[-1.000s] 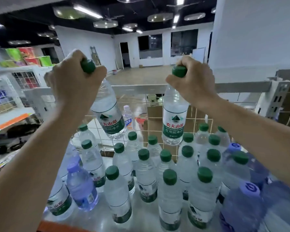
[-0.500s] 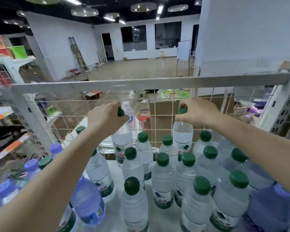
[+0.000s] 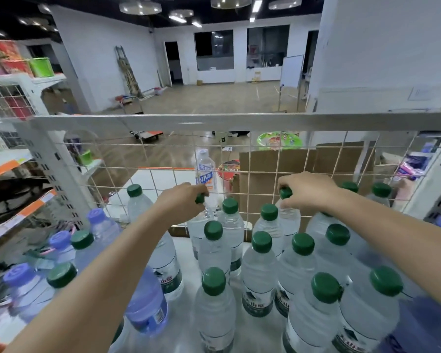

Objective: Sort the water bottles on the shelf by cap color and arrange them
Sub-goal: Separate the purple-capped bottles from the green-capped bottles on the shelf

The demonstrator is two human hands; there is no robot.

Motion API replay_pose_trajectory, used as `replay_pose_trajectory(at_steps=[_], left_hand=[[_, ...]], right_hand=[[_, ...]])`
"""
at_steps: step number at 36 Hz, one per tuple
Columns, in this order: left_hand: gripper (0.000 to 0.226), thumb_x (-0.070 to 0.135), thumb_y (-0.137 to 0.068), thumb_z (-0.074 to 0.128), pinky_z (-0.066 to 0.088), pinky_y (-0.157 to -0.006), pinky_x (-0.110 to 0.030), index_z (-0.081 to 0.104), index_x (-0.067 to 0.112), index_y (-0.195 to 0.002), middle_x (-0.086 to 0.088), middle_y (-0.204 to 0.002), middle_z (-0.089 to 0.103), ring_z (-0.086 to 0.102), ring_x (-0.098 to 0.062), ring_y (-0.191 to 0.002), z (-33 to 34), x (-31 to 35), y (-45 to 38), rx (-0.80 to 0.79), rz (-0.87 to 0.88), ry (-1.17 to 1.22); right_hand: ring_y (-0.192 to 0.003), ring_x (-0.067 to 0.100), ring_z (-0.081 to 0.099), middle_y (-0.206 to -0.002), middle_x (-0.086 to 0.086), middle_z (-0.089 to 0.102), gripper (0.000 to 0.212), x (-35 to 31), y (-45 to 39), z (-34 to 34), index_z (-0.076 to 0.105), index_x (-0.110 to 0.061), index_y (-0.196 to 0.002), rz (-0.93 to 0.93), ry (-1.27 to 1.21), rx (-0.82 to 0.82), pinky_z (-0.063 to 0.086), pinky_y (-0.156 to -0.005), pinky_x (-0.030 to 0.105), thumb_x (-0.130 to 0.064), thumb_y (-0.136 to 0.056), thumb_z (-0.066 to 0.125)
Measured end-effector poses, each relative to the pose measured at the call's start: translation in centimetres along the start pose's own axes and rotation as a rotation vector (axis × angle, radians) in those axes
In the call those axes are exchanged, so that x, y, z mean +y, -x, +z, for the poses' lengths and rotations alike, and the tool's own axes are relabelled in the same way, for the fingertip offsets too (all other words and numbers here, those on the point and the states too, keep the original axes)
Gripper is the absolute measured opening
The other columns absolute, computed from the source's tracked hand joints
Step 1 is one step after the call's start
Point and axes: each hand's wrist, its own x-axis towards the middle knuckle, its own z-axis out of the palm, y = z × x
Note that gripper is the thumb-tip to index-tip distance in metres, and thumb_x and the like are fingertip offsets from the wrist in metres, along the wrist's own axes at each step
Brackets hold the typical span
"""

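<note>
Shelf (image 3: 189, 253), white, crowded with upright water bottles.

Nearest, under the forearms: a green-capped bottle (image 3: 214, 281) between the two arms; two more green caps (image 3: 326, 287) (image 3: 386, 281) below the right forearm. A purple-tinted bottle (image 3: 148, 301) lies partly hidden under the left forearm.

Left of the left arm: a mixed cluster, purple caps (image 3: 18, 272) (image 3: 59, 239) (image 3: 96, 216) standing among green caps (image 3: 61, 275) (image 3: 82, 239). A further green-capped bottle (image 3: 134, 191) stands alone nearer the mesh, left of the left hand.

Middle rows, between and just below the hands: green caps (image 3: 213, 230) (image 3: 262, 242) (image 3: 303, 244) (image 3: 337, 234), then (image 3: 230, 205) and (image 3: 269, 212) just short of the hands. These stand close together, bodies touching or nearly so.

Left hand (image 3: 182, 200): fingers curled round the cap and neck of a bottle (image 3: 197, 225), which stands at the back row; only a sliver of green cap shows.

Right hand (image 3: 306, 191): fingers curled over the green cap of a second bottle (image 3: 289, 220), also in the back row, by the mesh. Whether either bottle's base rests on the shelf cannot be told; other bottles hide it.

Right of the right hand: two green caps (image 3: 349, 186) (image 3: 381, 189) against the mesh.

Behind the hands: wire mesh panel (image 3: 163, 159) under a grey rail (image 3: 239, 122). Beyond the mesh, a clear-capped bottle (image 3: 204, 169), a cardboard box (image 3: 303, 164), then open floor.
</note>
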Motion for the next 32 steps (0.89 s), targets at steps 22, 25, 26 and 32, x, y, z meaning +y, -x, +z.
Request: replay_pose_trajectory(at_steps=[22, 25, 26, 32], left_hand=[[0.019, 0.030, -0.094, 0.054, 0.050, -0.070, -0.031, 0.064, 0.020, -0.105, 0.000, -0.098, 0.064, 0.061, -0.021, -0.082, -7.0, -10.0, 11.0, 0.224, -0.341, 0.164], [0.016, 0.033, -0.092, 0.054, 0.051, -0.076, -0.035, 0.064, 0.021, -0.097, 0.000, -0.098, 0.066, 0.061, -0.021, -0.085, -7.2, -11.6, 12.2, 0.217, -0.403, 0.124], [0.014, 0.031, -0.092, 0.054, 0.052, -0.078, -0.035, 0.063, 0.021, -0.095, -0.001, -0.099, 0.065, 0.061, -0.021, -0.086, -7.2, -12.1, 12.5, 0.204, -0.418, 0.105], [0.023, 0.024, -0.091, 0.050, 0.050, -0.085, -0.037, 0.064, 0.008, -0.101, -0.012, -0.108, 0.066, 0.061, -0.027, -0.098, -6.2, -15.0, 14.0, 0.064, -0.503, 0.043]], right_hand=[[-0.085, 0.005, 0.056, -0.100, -0.009, 0.061, 0.031, -16.6, 3.0, -5.1, 0.063, -0.023, -0.111, -0.608, -0.356, -0.101, 0.049, -0.075, 0.021, -0.045, -0.088, 0.063], [-0.078, 0.004, 0.052, -0.098, -0.007, 0.059, 0.032, -19.3, 3.8, -5.1, 0.065, -0.024, -0.112, -0.704, -0.333, -0.113, 0.043, -0.066, 0.016, -0.044, -0.088, 0.065], [-0.074, 0.001, 0.051, -0.095, -0.008, 0.059, 0.032, -20.2, 4.0, -5.1, 0.064, -0.024, -0.113, -0.726, -0.327, -0.122, 0.042, -0.062, 0.015, -0.044, -0.088, 0.065], [-0.079, 0.013, 0.058, -0.099, -0.002, 0.065, 0.045, -24.4, 4.2, -3.8, 0.058, -0.025, -0.124, -0.780, -0.194, -0.130, 0.041, -0.056, 0.019, -0.045, -0.085, 0.068]])
